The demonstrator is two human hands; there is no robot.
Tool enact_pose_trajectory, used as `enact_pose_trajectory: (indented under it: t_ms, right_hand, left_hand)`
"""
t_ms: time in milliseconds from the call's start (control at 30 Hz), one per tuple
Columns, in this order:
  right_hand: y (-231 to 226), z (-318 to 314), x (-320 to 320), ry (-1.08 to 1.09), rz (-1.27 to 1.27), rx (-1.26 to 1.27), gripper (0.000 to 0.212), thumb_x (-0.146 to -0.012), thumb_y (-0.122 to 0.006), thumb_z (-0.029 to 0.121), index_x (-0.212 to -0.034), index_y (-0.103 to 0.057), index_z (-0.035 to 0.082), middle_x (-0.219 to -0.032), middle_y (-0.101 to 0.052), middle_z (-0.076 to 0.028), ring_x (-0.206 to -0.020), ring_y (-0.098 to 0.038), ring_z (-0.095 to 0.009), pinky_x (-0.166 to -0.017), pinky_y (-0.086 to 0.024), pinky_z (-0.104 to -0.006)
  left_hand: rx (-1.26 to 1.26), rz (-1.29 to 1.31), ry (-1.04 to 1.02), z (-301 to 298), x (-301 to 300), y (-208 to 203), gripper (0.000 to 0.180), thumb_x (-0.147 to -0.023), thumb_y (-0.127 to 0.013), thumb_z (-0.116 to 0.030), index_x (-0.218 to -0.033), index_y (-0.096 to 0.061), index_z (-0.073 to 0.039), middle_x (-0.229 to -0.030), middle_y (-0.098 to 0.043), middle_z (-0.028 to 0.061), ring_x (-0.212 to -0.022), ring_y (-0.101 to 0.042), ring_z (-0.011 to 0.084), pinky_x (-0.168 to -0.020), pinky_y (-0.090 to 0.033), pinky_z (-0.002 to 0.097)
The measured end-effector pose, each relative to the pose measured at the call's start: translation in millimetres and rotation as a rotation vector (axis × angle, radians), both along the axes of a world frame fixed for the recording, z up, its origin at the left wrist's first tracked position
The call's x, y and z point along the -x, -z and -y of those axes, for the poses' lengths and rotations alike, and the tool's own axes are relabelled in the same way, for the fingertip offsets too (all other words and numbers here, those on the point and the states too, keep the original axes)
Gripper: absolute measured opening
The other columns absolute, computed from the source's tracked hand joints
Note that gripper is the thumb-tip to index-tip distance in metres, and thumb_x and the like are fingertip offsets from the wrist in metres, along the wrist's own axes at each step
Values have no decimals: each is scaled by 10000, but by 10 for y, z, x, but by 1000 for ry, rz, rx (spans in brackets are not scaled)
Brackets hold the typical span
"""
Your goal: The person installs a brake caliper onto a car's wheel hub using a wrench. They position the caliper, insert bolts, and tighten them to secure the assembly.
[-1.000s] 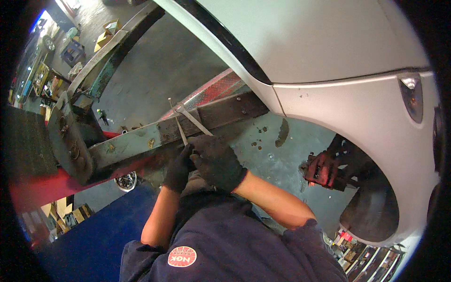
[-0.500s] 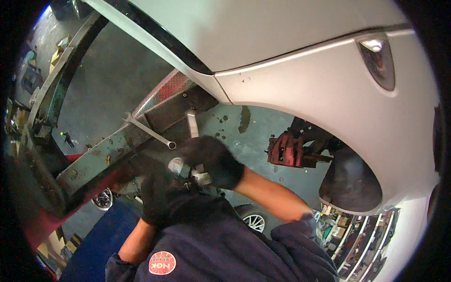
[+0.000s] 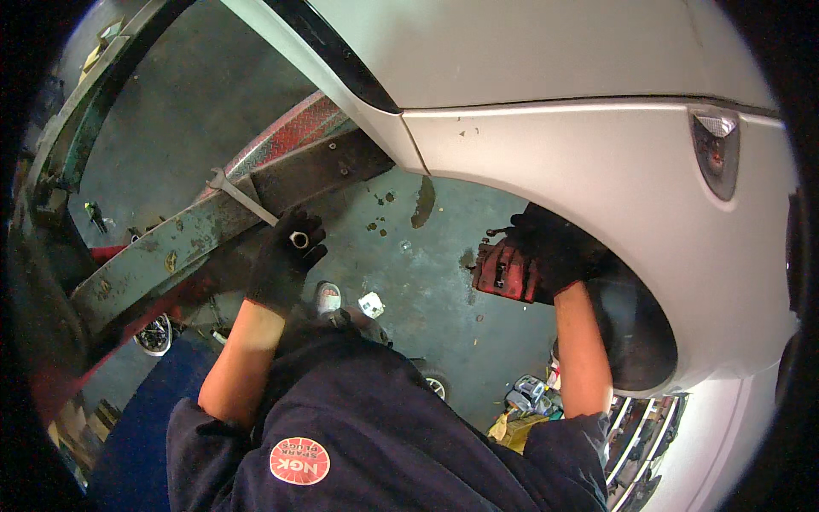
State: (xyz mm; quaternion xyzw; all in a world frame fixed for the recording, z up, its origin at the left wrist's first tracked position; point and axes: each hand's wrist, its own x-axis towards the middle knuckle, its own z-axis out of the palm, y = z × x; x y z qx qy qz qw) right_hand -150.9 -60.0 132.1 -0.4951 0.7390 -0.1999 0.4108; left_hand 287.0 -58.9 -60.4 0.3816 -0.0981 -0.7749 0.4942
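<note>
A combination wrench (image 3: 246,200) lies slantwise across the edge of a grey-green steel beam. My left hand (image 3: 285,266), in a black glove, has its fingers curled around the ring end, which shows between them. To the right, inside the wheel arch, hangs a red brake caliper (image 3: 502,271). My right hand (image 3: 559,243), also gloved in black, is bent over the caliper's top and back. A small dark metal end (image 3: 496,231) sticks out past its fingertips; what the fingers close on is hidden.
The silver car's fender (image 3: 546,141) arches above my right hand. The worn steel beam (image 3: 158,252) runs along the left beside a red tread-plate ramp (image 3: 286,132). Oil stains (image 3: 423,202) and a white crumpled piece (image 3: 371,305) mark the floor. A yellow bag (image 3: 516,433) lies low at right.
My hands have parted from in front of my body. The right went to the caliper, the left to the wrench on the beam. The second metal tool beside my right hand has left the beam area.
</note>
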Motion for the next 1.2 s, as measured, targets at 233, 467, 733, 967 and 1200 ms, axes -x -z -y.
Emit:
enact_pose_trajectory:
  t_ms: [233, 467, 733, 967, 1200]
  right_hand:
    - [119, 64, 154, -191, -282, -80, 368, -935, -718, 199, -1246, -677, 4, -1271, -679, -120, -1119, -648, -207, -969, -527, -337]
    - [49, -35, -46, -54, -37, -49, 361, -963, -672, 145, -1297, -655, 11, -1311, -659, -125, -1147, -628, -210, -1002, -507, -343]
    - [-125, 105, -162, -713, -950, 173, 353, -1045, -545, 214, -1378, -615, 120, -1309, -680, -64, -1185, -626, -200, -1005, -517, -356]
    - [-90, 354, 138, -263, -115, -125, 389, -1067, -554, 300, -1329, -621, 21, -1252, -703, -133, -1104, -681, -218, -921, -562, -340]
    - [-194, 356, 92, -167, -113, -168, 343, -1037, -635, 294, -1242, -658, 19, -1142, -747, -97, -1013, -720, -201, -858, -583, -316]
  left_hand:
    - [557, 1008, 326, -390, -132, -19, 271, -933, -698, -282, -1136, -646, -109, -998, -689, 96, -885, -676, 293, -774, -545, 416]
    - [1148, 1439, 658, -826, -89, -28, 222, -935, -634, -235, -1097, -712, -105, -983, -706, 109, -820, -698, 263, -809, -513, 490]
    - [1108, 1158, 684, -332, 520, 128, 231, -948, -591, -177, -1094, -729, -64, -1082, -721, 175, -989, -690, 372, -879, -549, 481]
    - [1118, 1124, 655, 1, 1000, 31, 251, -982, -601, -277, -1051, -761, -96, -1041, -744, 140, -941, -700, 357, -829, -554, 484]
    - [1027, 1006, 760, 110, 1231, 120, 332, -1031, -540, -338, -1095, -741, -82, -1086, -736, 157, -974, -700, 364, -851, -557, 488]
